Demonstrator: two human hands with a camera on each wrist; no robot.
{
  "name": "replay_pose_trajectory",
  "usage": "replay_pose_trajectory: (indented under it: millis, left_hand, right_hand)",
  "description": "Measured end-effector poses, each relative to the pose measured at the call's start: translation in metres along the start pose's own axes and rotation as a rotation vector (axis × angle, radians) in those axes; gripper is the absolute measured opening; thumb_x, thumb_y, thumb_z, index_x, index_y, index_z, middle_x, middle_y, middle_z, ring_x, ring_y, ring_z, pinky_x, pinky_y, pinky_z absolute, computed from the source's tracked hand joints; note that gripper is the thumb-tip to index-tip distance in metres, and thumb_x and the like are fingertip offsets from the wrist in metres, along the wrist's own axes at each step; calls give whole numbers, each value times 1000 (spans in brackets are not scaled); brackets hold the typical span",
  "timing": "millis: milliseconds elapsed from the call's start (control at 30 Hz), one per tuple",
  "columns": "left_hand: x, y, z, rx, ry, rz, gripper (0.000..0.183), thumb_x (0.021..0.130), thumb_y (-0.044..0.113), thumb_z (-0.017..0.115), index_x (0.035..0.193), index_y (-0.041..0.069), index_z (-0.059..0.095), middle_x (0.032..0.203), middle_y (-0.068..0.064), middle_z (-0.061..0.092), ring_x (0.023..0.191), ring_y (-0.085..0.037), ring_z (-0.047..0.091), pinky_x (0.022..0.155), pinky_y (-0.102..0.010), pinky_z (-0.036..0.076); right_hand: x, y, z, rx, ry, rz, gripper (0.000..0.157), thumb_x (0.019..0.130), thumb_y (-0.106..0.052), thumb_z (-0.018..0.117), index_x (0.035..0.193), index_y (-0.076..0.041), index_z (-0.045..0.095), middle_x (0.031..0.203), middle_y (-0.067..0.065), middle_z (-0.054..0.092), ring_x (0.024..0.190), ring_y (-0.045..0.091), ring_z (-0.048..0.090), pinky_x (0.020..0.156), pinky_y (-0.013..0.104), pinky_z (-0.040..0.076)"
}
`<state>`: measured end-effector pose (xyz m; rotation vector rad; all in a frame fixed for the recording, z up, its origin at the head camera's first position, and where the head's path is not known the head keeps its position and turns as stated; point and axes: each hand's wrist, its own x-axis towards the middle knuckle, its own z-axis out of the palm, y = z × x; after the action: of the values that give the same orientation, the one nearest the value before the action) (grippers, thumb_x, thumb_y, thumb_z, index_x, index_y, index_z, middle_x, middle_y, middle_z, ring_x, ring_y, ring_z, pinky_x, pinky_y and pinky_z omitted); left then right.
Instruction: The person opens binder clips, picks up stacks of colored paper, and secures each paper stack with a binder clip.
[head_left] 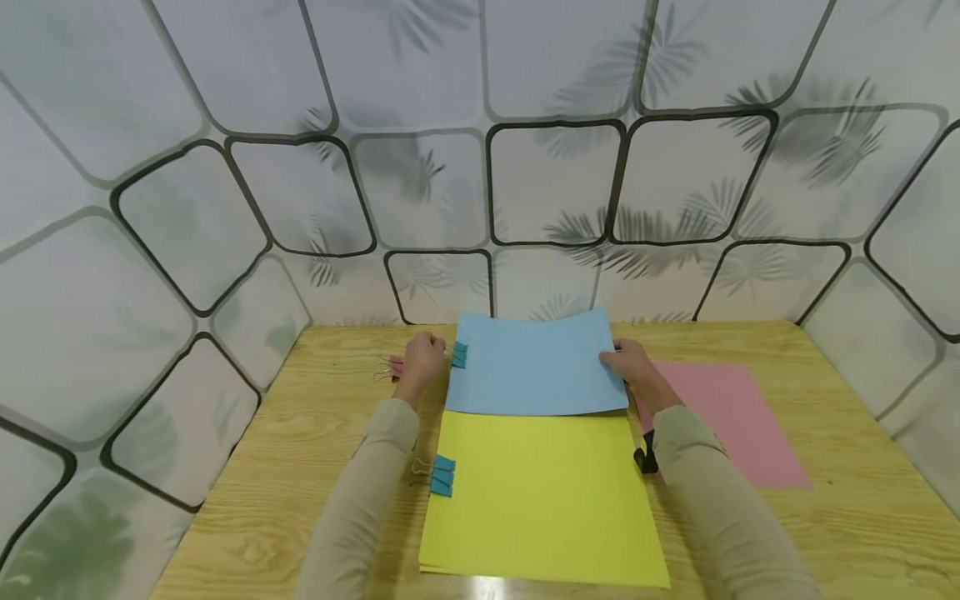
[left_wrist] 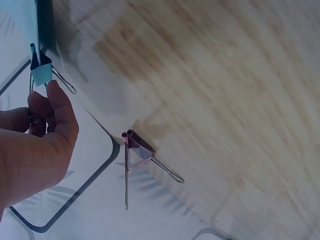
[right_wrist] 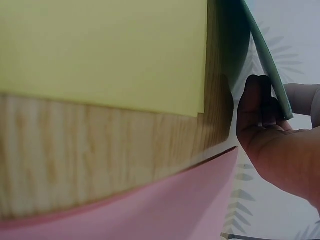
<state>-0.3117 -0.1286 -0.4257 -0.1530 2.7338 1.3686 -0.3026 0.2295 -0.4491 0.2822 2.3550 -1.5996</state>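
A blue paper sheet (head_left: 536, 367) is raised over the far part of a yellow paper stack (head_left: 540, 500), sagging in its middle. A teal binder clip (head_left: 460, 355) bites its left edge. My left hand (head_left: 422, 365) has curled fingers at that clip's wire handles, pinching there; in the left wrist view the fingertips partly cover the clip (left_wrist: 42, 74). With thumb and fingers my right hand (head_left: 632, 365) pinches the sheet's right edge, seen edge-on as a dark green sheet (right_wrist: 270, 65) in the right wrist view. Another teal binder clip (head_left: 442, 476) grips the yellow stack's left edge.
Pink binder clips (head_left: 393, 367) lie left of my left hand; one pink clip (left_wrist: 139, 152) shows in the left wrist view. Pink paper (head_left: 735, 425) lies at the right on the wooden table (head_left: 255, 492). A small black object (head_left: 647, 454) is beside my right sleeve. Patterned walls enclose the table.
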Motion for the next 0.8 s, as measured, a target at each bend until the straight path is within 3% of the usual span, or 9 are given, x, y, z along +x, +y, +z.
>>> replay_pose_trajectory:
  millis: [233, 500, 800]
  left_hand:
    - [-3, -5, -2, 45, -11, 8, 26, 108, 20, 39, 102, 0, 56, 88, -12, 54, 71, -21, 49, 61, -31, 40]
    - [-4, -6, -2, 70, -7, 19, 25, 107, 18, 40, 98, 1, 56, 83, -11, 53, 68, -21, 48, 60, -31, 40]
    - [-6, -4, -8, 59, -28, -10, 29, 108, 20, 40, 108, -2, 58, 85, -11, 55, 63, -18, 47, 56, -29, 39]
  right_hand:
    - [1, 3, 0, 0, 6, -2, 52, 105, -11, 41, 147, 15, 27, 144, 36, 37, 131, 50, 43, 104, 58, 42]
    - [0, 3, 3, -7, 39, -11, 49, 103, -8, 43, 145, 15, 32, 139, 36, 40, 127, 50, 46, 102, 59, 44]
    - [-4, -4, 2, -40, 4, 33, 56, 100, -6, 39, 151, 13, 23, 151, 36, 28, 138, 49, 34, 109, 57, 37]
